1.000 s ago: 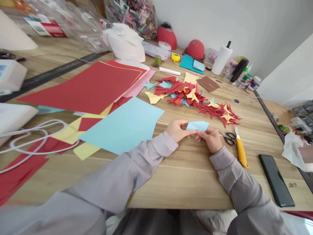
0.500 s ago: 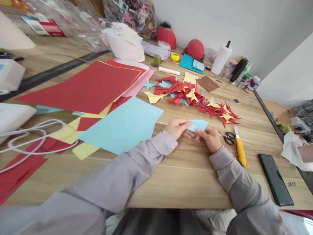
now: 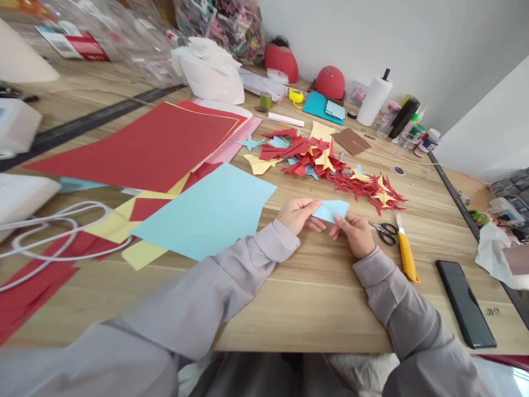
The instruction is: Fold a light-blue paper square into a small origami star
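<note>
A small light blue paper piece (image 3: pixel 331 210) is held between my two hands above the wooden table. My left hand (image 3: pixel 298 214) pinches its left end between thumb and fingers. At its right end, my right hand (image 3: pixel 354 230) grips the lower edge, thumb on top. Just beyond my hands lies a heap of red, yellow and blue paper stars (image 3: pixel 318 160). A large light blue sheet (image 3: pixel 206 212) rests to the left of my left hand. Black scissors (image 3: pixel 386 232) and a yellow-handled cutter (image 3: pixel 407 255) lie right of my right hand.
Large red sheets (image 3: pixel 149 146) cover the left of the table (image 3: pixel 306 314), near a white cable (image 3: pixel 74 220). A black phone (image 3: pixel 465 303) lies at the right front. Bottles (image 3: pixel 427 142) and a white roll (image 3: pixel 374 100) stand at the back.
The small blue paper has shifted slightly left and its outline looks a little different. My left hand has moved slightly left, and both hands still hold the paper.
</note>
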The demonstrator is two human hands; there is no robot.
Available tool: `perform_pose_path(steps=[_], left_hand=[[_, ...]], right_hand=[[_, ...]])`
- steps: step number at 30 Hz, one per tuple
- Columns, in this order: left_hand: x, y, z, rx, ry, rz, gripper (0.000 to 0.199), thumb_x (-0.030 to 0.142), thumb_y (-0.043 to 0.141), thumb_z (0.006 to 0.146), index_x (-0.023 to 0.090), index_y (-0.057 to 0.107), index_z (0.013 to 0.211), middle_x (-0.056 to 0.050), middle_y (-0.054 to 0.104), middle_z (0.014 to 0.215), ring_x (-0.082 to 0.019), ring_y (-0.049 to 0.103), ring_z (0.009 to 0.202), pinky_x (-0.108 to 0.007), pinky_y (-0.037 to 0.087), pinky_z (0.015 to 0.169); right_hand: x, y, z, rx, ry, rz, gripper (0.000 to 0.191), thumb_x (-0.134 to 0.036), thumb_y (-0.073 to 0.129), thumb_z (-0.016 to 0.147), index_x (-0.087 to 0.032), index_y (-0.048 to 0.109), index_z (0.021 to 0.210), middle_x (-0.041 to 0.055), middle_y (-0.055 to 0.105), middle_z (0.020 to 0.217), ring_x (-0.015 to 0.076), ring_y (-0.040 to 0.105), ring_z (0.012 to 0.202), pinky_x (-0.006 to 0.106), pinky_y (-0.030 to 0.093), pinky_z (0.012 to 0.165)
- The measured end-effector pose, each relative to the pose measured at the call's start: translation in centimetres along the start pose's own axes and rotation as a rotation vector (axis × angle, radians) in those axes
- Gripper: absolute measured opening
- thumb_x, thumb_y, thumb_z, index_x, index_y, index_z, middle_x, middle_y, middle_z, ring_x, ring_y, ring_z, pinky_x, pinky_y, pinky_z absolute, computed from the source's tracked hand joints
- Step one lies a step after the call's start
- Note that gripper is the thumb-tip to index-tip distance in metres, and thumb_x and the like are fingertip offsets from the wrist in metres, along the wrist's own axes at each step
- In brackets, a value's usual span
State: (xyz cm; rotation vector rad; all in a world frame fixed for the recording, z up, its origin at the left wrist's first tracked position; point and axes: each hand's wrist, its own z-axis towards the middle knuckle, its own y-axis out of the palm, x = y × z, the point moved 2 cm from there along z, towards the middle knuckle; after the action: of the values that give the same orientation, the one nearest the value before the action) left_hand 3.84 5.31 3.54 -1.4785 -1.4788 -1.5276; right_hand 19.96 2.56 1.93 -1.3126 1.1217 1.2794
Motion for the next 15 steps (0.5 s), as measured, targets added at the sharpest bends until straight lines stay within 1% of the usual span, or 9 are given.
perform_pose_path(steps=[5, 8, 10, 12, 15], left_hand=[[0.07, -0.04, -0.01, 0.012, 0.018, -0.002, 0.025, 0.033, 0.068, 0.076, 0.01, 0.062, 0.071, -0.004, 0.065, 0.056, -0.018, 0.067, 0.05, -0.026, 0.056, 0.048], [0.23, -0.27, 0.02, 0.028, 0.045, -0.011, 0.027, 0.034, 0.071, 0.071, 0.011, 0.06, 0.063, -0.001, 0.061, 0.052, -0.018, 0.065, 0.048, -0.027, 0.056, 0.047], [0.37, -0.41, -0.01, 0.027, 0.061, 0.023, 0.027, 0.034, 0.071, 0.069, 0.011, 0.06, 0.058, 0.0, 0.06, 0.05, -0.018, 0.064, 0.046, -0.028, 0.057, 0.047], [0.41, -0.41, -0.14, 0.007, 0.077, 0.081, 0.025, 0.032, 0.071, 0.068, 0.012, 0.061, 0.058, 0.0, 0.061, 0.05, -0.017, 0.064, 0.046, -0.027, 0.057, 0.048], [0.06, -0.04, -0.48, -0.09, 0.106, 0.179, 0.021, 0.031, 0.067, 0.07, 0.013, 0.064, 0.059, -0.001, 0.063, 0.052, -0.017, 0.064, 0.047, -0.025, 0.055, 0.047]], right_hand=[[0.26, -0.14, 0.08, 0.021, 0.001, -0.004, 0.037, -0.053, 0.067, 0.075, -0.017, 0.063, 0.065, 0.0012, 0.066, 0.054, 0.0103, 0.055, 0.042, 0.023, 0.046, 0.045], [0.12, -0.01, -0.01, 0.019, 0.008, -0.013, 0.039, -0.054, 0.067, 0.074, -0.017, 0.062, 0.062, 0.0016, 0.065, 0.053, 0.0108, 0.055, 0.042, 0.023, 0.046, 0.045], [-0.05, 0.11, -0.08, 0.015, 0.01, -0.016, 0.041, -0.055, 0.067, 0.073, -0.017, 0.062, 0.06, 0.0015, 0.064, 0.051, 0.0113, 0.055, 0.043, 0.024, 0.047, 0.046], [-0.24, 0.2, -0.13, 0.013, 0.008, -0.008, 0.041, -0.056, 0.068, 0.072, -0.017, 0.063, 0.06, 0.0005, 0.062, 0.05, 0.0117, 0.055, 0.045, 0.025, 0.047, 0.048], [-0.42, 0.12, -0.13, 0.068, -0.002, -0.026, 0.035, -0.05, 0.076, 0.064, -0.017, 0.065, 0.066, -0.0019, 0.061, 0.053, 0.0099, 0.051, 0.047, 0.023, 0.043, 0.046]])
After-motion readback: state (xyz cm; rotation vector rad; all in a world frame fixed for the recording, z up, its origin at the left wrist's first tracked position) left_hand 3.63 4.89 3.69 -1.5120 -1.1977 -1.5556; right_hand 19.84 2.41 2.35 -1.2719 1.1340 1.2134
